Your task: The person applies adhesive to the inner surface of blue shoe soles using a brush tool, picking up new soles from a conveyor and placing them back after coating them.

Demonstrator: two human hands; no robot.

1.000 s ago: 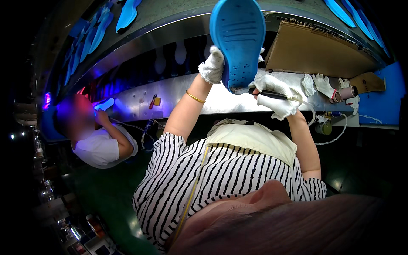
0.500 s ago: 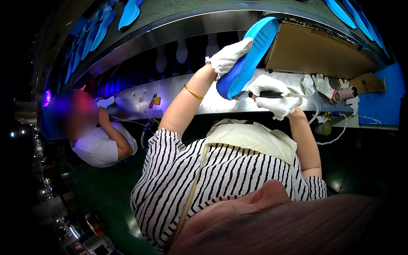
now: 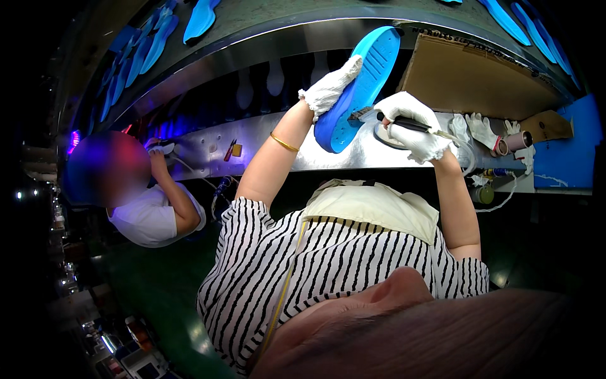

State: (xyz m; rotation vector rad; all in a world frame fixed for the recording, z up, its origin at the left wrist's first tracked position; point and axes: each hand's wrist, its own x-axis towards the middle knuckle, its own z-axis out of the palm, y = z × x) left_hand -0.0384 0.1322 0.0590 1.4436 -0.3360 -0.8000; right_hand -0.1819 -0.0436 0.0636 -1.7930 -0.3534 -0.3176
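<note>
Your left hand (image 3: 331,86) grips the blue sole (image 3: 372,72) by its edge; your right hand (image 3: 413,129) clasps a brush (image 3: 410,123); metal bench (image 3: 265,145) below; green floor (image 3: 167,284).

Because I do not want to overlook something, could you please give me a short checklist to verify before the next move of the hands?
1. Left hand holds the blue shoe sole: ok.
2. Right hand holds the black-handled brush: ok.
3. Bristles touch the sole: cannot tell; they overlap its edge in this view.
4. Right glove covers every fingertip: not ok; some bare skin shows by the handle.
5. White tube stays clear of the sole: ok, it curves away to the right.
6. Spare white gloves lie apart from the brush: ok.
</note>
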